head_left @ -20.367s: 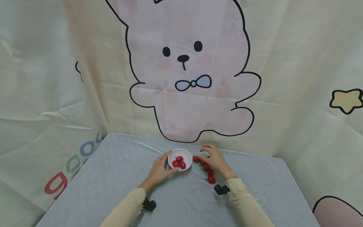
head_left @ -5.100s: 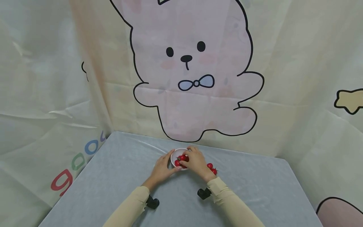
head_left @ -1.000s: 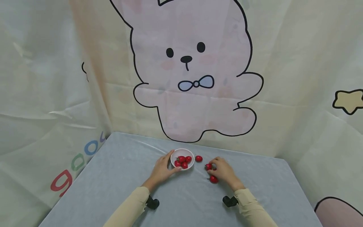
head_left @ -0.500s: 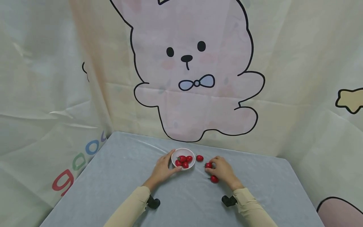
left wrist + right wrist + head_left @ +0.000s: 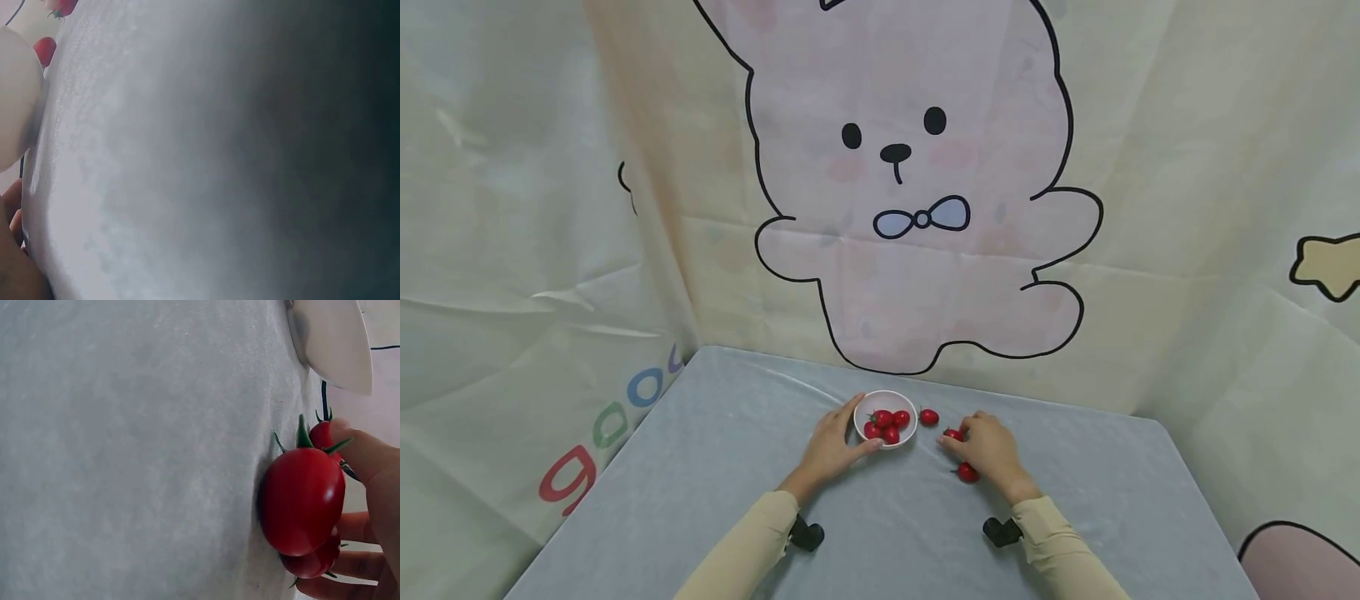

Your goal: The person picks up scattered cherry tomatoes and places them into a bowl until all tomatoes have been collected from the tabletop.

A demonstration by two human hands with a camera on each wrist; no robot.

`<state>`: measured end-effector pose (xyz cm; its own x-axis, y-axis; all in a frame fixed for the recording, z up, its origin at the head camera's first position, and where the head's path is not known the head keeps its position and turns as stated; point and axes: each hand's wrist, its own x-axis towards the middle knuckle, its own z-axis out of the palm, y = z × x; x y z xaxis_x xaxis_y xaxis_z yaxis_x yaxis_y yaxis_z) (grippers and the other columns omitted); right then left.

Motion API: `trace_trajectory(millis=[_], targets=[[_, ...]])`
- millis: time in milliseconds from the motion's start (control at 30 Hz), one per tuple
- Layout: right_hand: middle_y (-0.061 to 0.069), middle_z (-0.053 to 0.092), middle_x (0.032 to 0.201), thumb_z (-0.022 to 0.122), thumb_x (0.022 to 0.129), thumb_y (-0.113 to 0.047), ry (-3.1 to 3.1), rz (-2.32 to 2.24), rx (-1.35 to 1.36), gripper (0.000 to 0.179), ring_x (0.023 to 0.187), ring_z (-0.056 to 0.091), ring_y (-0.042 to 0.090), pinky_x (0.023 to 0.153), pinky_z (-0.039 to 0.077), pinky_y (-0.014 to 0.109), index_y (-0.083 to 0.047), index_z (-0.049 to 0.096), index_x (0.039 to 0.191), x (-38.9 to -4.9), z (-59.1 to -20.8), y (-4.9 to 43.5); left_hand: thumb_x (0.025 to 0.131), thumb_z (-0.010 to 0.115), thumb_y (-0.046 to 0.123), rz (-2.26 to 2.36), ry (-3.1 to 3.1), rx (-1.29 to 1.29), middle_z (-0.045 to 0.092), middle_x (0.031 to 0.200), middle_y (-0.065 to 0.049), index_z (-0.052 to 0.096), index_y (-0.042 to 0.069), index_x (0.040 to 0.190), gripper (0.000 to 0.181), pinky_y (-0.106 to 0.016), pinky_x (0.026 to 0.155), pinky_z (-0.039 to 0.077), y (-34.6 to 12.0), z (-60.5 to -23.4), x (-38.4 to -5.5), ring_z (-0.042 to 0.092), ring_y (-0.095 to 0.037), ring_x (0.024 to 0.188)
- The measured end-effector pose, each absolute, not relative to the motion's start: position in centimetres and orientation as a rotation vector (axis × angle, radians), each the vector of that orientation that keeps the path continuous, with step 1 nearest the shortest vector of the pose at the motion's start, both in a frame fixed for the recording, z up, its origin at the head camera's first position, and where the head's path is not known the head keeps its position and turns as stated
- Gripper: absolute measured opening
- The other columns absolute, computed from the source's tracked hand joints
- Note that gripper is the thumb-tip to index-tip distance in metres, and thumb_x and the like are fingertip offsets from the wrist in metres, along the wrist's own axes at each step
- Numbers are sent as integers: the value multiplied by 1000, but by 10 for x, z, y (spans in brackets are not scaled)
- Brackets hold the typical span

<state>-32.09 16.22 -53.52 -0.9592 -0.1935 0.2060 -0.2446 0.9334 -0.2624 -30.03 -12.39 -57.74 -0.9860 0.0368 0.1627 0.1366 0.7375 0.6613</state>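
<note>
In the head view, your white bowl (image 5: pixel 891 402) stands close to the far edge of the cloth-covered worktop (image 5: pixel 1120 487), slightly left of that edge's midpoint. It contains at least 4 red cherry tomatoes (image 5: pixel 883 418), bunched together with white interior showing behind them. Your left hand (image 5: pixel 827 450) holds the bowl from its left, fingers along the far left side, thumb at the near rim. Your right hand (image 5: pixel 991 452) is right of the bowl, thumb and fingers arched about a partly hidden loose tomato (image 5: pixel 953 434); you cannot tell whether they grip it. A 2nd loose tomato (image 5: pixel 929 417) lies just beside the bowl's right rim, and a 3rd loose tomato (image 5: pixel 967 472) lies by your right hand, toward the worktop's near edge.

In the left wrist view, blurred cloth fills most of what you see. The bowl's outer wall shows at the left border, your fingers (image 5: pixel 14 209) below it and 2 tomatoes beyond.

In the right wrist view, the nearest tomato (image 5: pixel 303 500) rests on the cloth with 2 more behind it; your thumb (image 5: pixel 369 456) overlaps the upper of these. The bowl's contents are hidden here.
</note>
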Motion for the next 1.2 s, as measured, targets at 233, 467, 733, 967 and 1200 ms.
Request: trace_trajectory(millis=[233,467,733,967,1200], targets=[[1,51,65,71,72,-59,-2871,330,335,49,58,44,16,49,28,29,-17,52,55,-319,-534,158,70,62,74,-1095,-2806,-128,45,146,-1,22,46,146,91,-57,103,40,-123,-576,-299,42,-29,132],[0,49,66,73,73,-53,-2884,334,356,44,58,43,16,49,28,28,-16,55,59,-319,-535,157,70,62,72,-1104,-2785,-163,47,145,-3,25,41,146,90,-57,102,39,-123,-576,-297,43,-30,130],[1,54,75,74,74,-47,-2911,384,388,36,65,47,15,53,35,27,-12,69,82,-317,-529,157,71,63,71,-1090,-2771,-175,48,144,-3,27,38,147,90,-55,104,38,-123,-572,-298,44,-29,130],[3,60,85,74,75,-44,-2919,369,415,35,72,51,16,61,44,34,-13,70,90,-318,-530,158,71,63,72,-1098,-2780,-175,46,145,-3,25,39,147,92,-56,105,37,-124,-572,-298,43,-30,131],[6,64,100,75,75,-43,-2905,390,442,36,84,59,20,72,51,39,-13,69,94,-318,-529,157,70,62,73,-1084,-2790,-169,46,146,-2,24,39,147,92,-56,104,37,-124,-575,-298,42,-30,131]])
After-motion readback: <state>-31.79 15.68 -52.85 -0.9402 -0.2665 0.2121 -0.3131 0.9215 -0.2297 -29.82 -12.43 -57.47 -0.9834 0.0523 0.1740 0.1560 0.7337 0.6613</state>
